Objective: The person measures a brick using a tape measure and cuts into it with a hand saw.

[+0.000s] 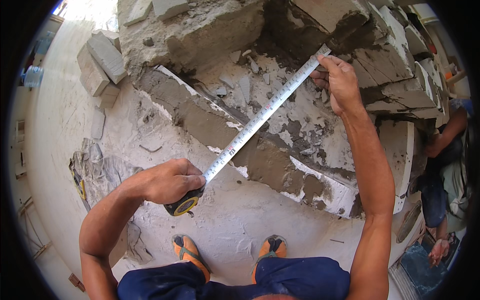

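Fingers [184, 166] of the left hand [166, 181] curl tight around the black and yellow tape measure [186, 202]. This hand is a little below and left of the middle of the frame. Its back faces up, and its thumb points right, close to where the tape comes out. The left arm [103, 231] starts at the lower left, bends at the elbow, and then leans up and right to the hand.

The right hand [343, 82] is in the upper right part of the frame. Its thumb and pointer finger pinch the far end of the long white strip [268, 111] of the tape, and its other fingers curl in below. The right arm [372, 185] goes up from the lower right, and past the elbow it leans left to the hand.

The strip is pulled out straight between the two hands, on a slant across the middle of the frame. It goes over a low wall [205, 124] smeared with wet grey mud. I cannot tell if it touches the wall.

Broken bits [244, 88] lie behind the wall, in the upper middle. Grey blocks [106, 61] are piled at the upper left, and a crumpled cloth [107, 165] lies at the left. Orange shoes [189, 251] and blue trousers [302, 278] show at the bottom. Another person [434, 192] is at the right edge.
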`<state>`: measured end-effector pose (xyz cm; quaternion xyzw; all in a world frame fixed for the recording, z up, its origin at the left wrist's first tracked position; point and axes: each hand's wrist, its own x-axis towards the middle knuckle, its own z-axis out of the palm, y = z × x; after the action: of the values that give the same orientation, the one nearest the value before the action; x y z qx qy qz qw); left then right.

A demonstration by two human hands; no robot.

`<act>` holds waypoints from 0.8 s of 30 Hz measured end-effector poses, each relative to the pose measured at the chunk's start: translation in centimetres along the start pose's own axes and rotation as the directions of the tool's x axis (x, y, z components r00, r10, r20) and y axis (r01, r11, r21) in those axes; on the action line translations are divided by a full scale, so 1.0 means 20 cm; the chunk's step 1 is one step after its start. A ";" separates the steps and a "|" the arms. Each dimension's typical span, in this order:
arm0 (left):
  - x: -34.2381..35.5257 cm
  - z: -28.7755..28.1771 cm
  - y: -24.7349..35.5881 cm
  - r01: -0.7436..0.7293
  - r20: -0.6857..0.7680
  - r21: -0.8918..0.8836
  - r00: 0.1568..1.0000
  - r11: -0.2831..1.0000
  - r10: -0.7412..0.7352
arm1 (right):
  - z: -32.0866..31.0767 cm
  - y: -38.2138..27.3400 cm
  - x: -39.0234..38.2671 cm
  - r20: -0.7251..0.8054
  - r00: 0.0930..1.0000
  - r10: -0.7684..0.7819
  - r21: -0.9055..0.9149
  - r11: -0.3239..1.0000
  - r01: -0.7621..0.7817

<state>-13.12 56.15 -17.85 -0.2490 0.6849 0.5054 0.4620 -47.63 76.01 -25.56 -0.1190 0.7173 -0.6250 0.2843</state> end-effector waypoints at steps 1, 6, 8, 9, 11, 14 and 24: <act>0.00 0.00 0.00 -0.006 0.000 0.003 1.000 1.000 0.006 | 0.00 0.00 0.00 -0.002 1.000 0.002 -0.003 1.000 -0.002; 0.00 0.00 -0.01 -0.021 -0.005 0.007 1.000 1.000 0.021 | -0.01 0.01 0.02 0.004 1.000 0.006 0.002 1.000 -0.006; 0.01 0.00 -0.01 -0.029 -0.010 0.004 1.000 1.000 0.029 | -0.01 0.01 0.02 -0.002 1.000 0.006 -0.003 1.000 -0.006; 0.01 0.00 -0.01 -0.034 -0.013 0.002 0.999 0.999 0.034 | -0.01 0.01 0.02 -0.008 1.000 0.005 -0.007 1.000 -0.005; 0.02 0.00 -0.05 -0.077 -0.006 0.009 0.997 0.997 0.077 | 0.00 0.00 0.02 -0.014 1.000 0.000 -0.004 1.000 0.000; -0.01 0.01 -0.02 -0.025 -0.004 -0.001 1.000 1.000 0.025 | 0.01 -0.01 -0.01 -0.004 1.000 -0.002 0.008 1.000 0.002; -0.24 0.31 -0.22 -0.181 -0.080 -0.146 0.982 0.973 0.171 | 0.26 -0.27 -0.42 0.406 0.892 -0.200 0.239 0.965 0.108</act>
<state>-4.95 59.62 -16.00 -0.2388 0.6785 0.5868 0.3718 -38.91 74.99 -18.41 -0.2787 0.5558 -0.6766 0.3944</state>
